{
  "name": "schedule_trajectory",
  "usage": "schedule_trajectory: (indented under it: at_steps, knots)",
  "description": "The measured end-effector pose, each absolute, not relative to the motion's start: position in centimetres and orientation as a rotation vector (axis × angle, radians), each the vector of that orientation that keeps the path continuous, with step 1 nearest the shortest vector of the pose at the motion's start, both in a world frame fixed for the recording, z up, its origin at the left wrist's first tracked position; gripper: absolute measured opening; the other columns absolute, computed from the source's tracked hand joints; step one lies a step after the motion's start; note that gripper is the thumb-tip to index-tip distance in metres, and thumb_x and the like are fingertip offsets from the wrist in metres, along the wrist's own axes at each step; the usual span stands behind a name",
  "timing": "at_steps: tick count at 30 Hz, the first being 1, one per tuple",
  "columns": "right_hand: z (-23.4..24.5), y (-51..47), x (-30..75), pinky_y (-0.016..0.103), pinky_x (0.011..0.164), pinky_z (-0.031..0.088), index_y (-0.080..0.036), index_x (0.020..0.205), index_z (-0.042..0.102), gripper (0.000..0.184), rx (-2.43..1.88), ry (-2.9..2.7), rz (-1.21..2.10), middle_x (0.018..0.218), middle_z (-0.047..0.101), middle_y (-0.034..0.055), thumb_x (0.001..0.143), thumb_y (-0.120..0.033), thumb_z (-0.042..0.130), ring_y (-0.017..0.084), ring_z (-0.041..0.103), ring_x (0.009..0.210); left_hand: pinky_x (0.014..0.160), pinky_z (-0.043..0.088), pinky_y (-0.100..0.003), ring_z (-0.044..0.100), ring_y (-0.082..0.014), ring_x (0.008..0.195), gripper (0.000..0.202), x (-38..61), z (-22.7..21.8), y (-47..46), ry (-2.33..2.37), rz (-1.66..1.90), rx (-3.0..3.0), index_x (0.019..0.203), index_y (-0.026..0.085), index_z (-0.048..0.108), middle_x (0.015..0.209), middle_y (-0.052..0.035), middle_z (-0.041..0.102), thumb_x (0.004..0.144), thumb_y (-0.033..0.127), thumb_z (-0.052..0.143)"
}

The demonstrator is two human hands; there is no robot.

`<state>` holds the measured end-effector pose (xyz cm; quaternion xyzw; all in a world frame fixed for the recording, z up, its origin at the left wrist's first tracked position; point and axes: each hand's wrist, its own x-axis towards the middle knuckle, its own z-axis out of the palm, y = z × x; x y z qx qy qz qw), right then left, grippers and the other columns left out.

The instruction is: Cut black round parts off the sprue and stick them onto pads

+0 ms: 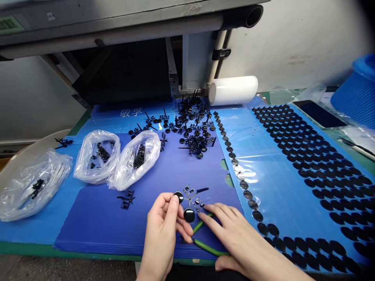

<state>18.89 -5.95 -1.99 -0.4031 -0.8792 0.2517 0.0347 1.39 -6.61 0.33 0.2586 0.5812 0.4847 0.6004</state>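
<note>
My left hand [164,224] pinches a glossy black disc [179,197] between thumb and fingers. A second round black disc [189,215] sits beside its fingertips. Thin branches of a plastic sprue [190,199] with small round parts spread just beyond them. My right hand [231,230] is around the spread green handles of hand cutters [206,247]; their jaws are hidden near my left fingers. The index and middle fingertips of that hand reach to the sprue's small parts.
A heap of black sprues [193,117] lies at the back. Clear plastic bags [96,171] with black parts stand left. Rows of black discs [316,156] cover the right sheet. A white roll [234,90], phone [319,113] and blue basket [356,89] are behind.
</note>
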Motion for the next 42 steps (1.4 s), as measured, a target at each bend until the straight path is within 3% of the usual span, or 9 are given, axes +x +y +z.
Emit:
schedule_trajectory:
  at_steps: [6, 10, 14, 18, 21, 24, 31, 37, 42]
  knots:
    - [-1.9, -6.7, 18.8, 0.037, 0.065, 0.041, -0.019, 0.09, 0.051, 0.038, -1.325, -2.707, 0.878, 0.09, 0.047, 0.0059, 0.054, -0.006, 0.052, 0.025, 0.047, 0.078, 0.03, 0.036, -0.015, 0.046, -0.0065, 0.035, 0.023, 0.9, 1.2, -6.9, 1.233, 1.122, 0.473, 0.065, 0.017, 0.041, 0.054, 0.0055, 0.047, 0.081, 0.035, 0.044]
    - [-1.5, -6.1, 19.9, 0.032, 0.06, 0.039, -0.021, 0.083, 0.044, 0.028, -1.534, -2.329, 1.226, 0.076, 0.046, 0.0009, 0.059, -0.007, 0.041, 0.02, 0.047, 0.066, 0.028, 0.035, -0.014, 0.045, -0.006, 0.034, 0.023, 0.5, 1.7, -7.3, 1.187, 1.127, 0.442, 0.067, 0.018, 0.041, 0.054, 0.0055, 0.048, 0.081, 0.035, 0.044]
    - [-1.2, -5.0, 19.7, 0.034, 0.061, 0.039, -0.021, 0.086, 0.042, 0.01, -1.335, -1.669, 1.702, 0.069, 0.045, 0.0001, 0.079, -0.023, 0.035, 0.018, 0.046, 0.061, 0.028, 0.035, -0.013, 0.046, -0.0061, 0.033, 0.021, 0.4, 1.9, -7.7, 1.135, 1.112, 0.428, 0.068, 0.018, 0.042, 0.051, 0.0059, 0.049, 0.08, 0.035, 0.046]
    - [-0.6, -4.7, 17.5, 0.03, 0.057, 0.041, -0.024, 0.098, 0.043, 0.034, -1.043, -1.232, 1.792, 0.081, 0.043, 0.0013, 0.075, -0.046, 0.054, 0.016, 0.046, 0.061, 0.027, 0.035, -0.012, 0.046, -0.0059, 0.031, 0.023, 0.6, 2.1, -7.9, 1.137, 1.077, 0.416, 0.066, 0.018, 0.042, 0.049, 0.0061, 0.049, 0.077, 0.037, 0.05]
    - [0.0, -4.8, 16.2, 0.03, 0.065, 0.043, -0.024, 0.088, 0.049, 0.021, -1.087, -1.28, 1.681, 0.091, 0.047, 0.0031, 0.074, -0.036, 0.06, 0.018, 0.048, 0.076, 0.027, 0.035, -0.012, 0.047, -0.0059, 0.031, 0.023, 0.7, 2.1, -8.0, 1.143, 1.046, 0.423, 0.065, 0.018, 0.042, 0.048, 0.0063, 0.049, 0.076, 0.036, 0.051]
    - [0.4, -4.9, 15.6, 0.027, 0.065, 0.043, -0.023, 0.081, 0.049, 0.007, -1.143, -1.362, 1.588, 0.083, 0.048, 0.0008, 0.079, -0.026, 0.054, 0.018, 0.048, 0.078, 0.027, 0.035, -0.014, 0.046, -0.0064, 0.031, 0.023, 0.8, 1.8, -8.0, 1.18, 1.037, 0.468, 0.066, 0.018, 0.042, 0.049, 0.0063, 0.048, 0.077, 0.037, 0.05]
    - [0.1, -5.8, 15.2, 0.027, 0.07, 0.043, -0.023, 0.081, 0.049, 0.003, -1.176, -1.596, 1.323, 0.084, 0.049, 0.0019, 0.083, -0.026, 0.049, 0.019, 0.051, 0.08, 0.027, 0.024, -0.012, 0.033, -0.0027, 0.031, 0.03, 1.8, 0.4, -6.8, 1.541, 1.042, 0.708, 0.065, 0.019, 0.042, 0.05, 0.0086, 0.035, 0.078, 0.046, 0.042]
    - [-0.3, -5.4, 17.1, 0.038, 0.079, 0.045, -0.024, 0.1, 0.046, 0.022, -1.386, -1.689, 1.42, 0.094, 0.056, 0.0057, 0.086, -0.038, 0.037, 0.024, 0.054, 0.089, 0.028, 0.025, -0.012, 0.025, -0.0031, 0.034, 0.031, 1.2, 0.9, -6.0, 1.508, 1.171, 0.668, 0.065, 0.02, 0.042, 0.049, 0.0088, 0.026, 0.078, 0.048, 0.043]
    - [-2.0, -7.1, 17.3, 0.038, 0.084, 0.043, -0.027, 0.107, 0.048, 0.032, -1.358, -2.066, 1.341, 0.111, 0.053, 0.0044, 0.075, -0.027, 0.051, 0.028, 0.046, 0.105, 0.028, 0.023, -0.01, 0.021, -0.0025, 0.033, 0.029, 1.2, 1.8, -6.0, 1.294, 1.179, 0.591, 0.064, 0.02, 0.041, 0.045, 0.0094, 0.028, 0.079, 0.045, 0.044]
